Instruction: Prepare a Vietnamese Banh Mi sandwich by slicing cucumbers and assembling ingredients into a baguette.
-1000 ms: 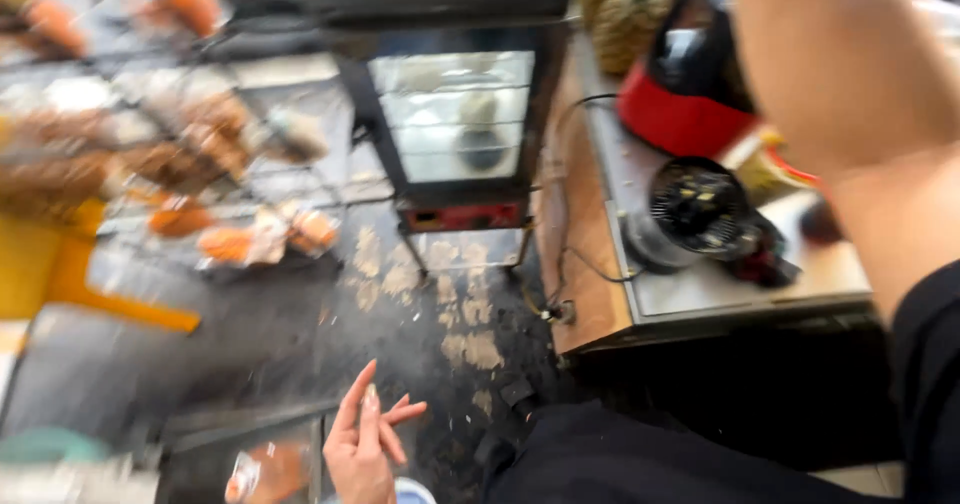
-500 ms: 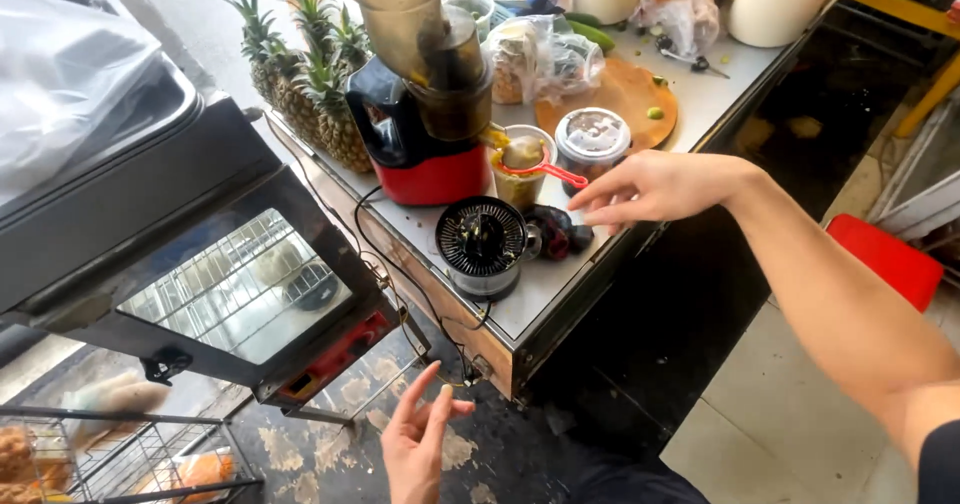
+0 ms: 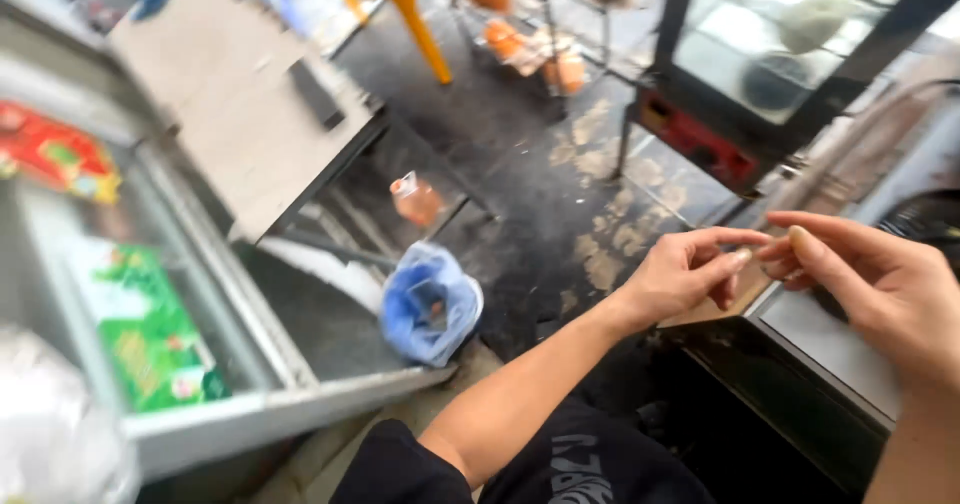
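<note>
Left hand: we are seeing the left hand (image 3: pixel 690 274) at about 3 o'clock of the view, the forearm coming up from 6 o'clock. Its fingers are curling loosely inward, the thumb tip pointing toward the other hand.
Right hand: the right hand (image 3: pixel 880 284) is entering from 4 o'clock, fingers stretched and close together. Its fingertips are meeting the left thumb, touching or nearly so.
Between the fingers: something small and pale may be sitting there; we cannot tell if anything is being gripped.
Counter: the steel counter top (image 3: pixel 840 344) is lying just under both hands, at 4 o'clock.
Glass cabinet: a dark-framed glass cabinet (image 3: pixel 790 54) is standing at 1 o'clock, beyond the hands.
Floor: a blue plastic bag (image 3: pixel 430 304) is lying at the centre, near the left forearm; an orange bottle (image 3: pixel 415 199) is standing just above it, toward 11 o'clock.
Freezer: a chest freezer (image 3: pixel 140 324) with colourful packets is filling 8 o'clock.
Yellow stool: its yellow leg (image 3: pixel 420 24) is showing at 12 o'clock.
</note>
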